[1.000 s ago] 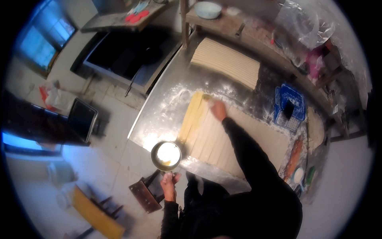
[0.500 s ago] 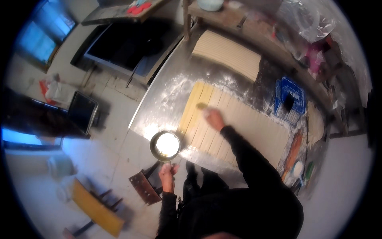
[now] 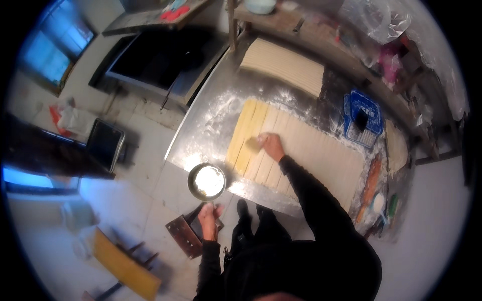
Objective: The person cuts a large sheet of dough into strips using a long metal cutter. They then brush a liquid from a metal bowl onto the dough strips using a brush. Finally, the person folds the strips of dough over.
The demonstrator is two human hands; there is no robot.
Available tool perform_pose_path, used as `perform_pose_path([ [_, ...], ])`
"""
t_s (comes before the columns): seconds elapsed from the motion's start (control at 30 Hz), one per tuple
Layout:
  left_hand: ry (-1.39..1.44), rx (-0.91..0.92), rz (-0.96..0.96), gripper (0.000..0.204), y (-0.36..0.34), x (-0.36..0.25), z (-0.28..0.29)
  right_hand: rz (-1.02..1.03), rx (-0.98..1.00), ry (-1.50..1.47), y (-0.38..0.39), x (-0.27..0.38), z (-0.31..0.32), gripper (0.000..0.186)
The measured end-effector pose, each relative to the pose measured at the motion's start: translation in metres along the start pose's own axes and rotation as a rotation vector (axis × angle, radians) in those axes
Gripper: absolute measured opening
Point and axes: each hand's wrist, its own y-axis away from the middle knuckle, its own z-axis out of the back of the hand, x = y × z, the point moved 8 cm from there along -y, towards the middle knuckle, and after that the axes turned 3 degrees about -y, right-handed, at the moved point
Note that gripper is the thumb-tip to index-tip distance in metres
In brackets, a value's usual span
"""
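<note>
My left hand (image 3: 209, 219) is closed around the handle of a small round saucepan (image 3: 191, 189), held level at the table's near left edge. Bright liquid fills its bottom. My right hand (image 3: 271, 146) grips a pastry brush (image 3: 253, 145), its yellowish bristles on the dough and slightly blurred. Beneath it lies a wide sheet of dough (image 3: 316, 155) cut into long parallel strips. Its leftmost strips look yellow and glossy, while those to the right are pale and matte. My fingers hide the brush's handle.
Flour dusts the metal table (image 3: 201, 108). A second ridged dough sheet (image 3: 283, 66) lies at the back. To the right are a blue basket (image 3: 365, 119) and a wooden rolling pin (image 3: 370, 183). A wooden shelf (image 3: 281, 20) runs behind; a brown stool (image 3: 185, 237) stands below the saucepan.
The brush has moved nearer to me along the strips, and my right hand has shifted slightly. The saucepan stays almost in place in my left hand.
</note>
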Motion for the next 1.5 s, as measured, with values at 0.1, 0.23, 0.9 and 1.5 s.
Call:
perform_pose_path([
  [0.1,-0.023,0.001,0.009,0.023,0.007,0.0,0.001,0.096,-0.049,0.078,-0.013,0.011,0.008,0.019],
  [0.23,-0.011,0.024,0.038,0.023,0.002,0.016,-0.008,0.213,0.155,0.263,0.084,0.006,-0.062,0.031],
  [0.9,0.003,-0.06,0.044,0.024,0.001,0.009,-0.081,-0.072,0.366,-0.13,0.069,0.013,-0.013,0.012],
  [1.5,-0.025,-0.095,0.009,0.026,0.023,0.005,-0.049,-0.042,0.364,-0.196,0.123,0.034,-0.042,0.027],
])
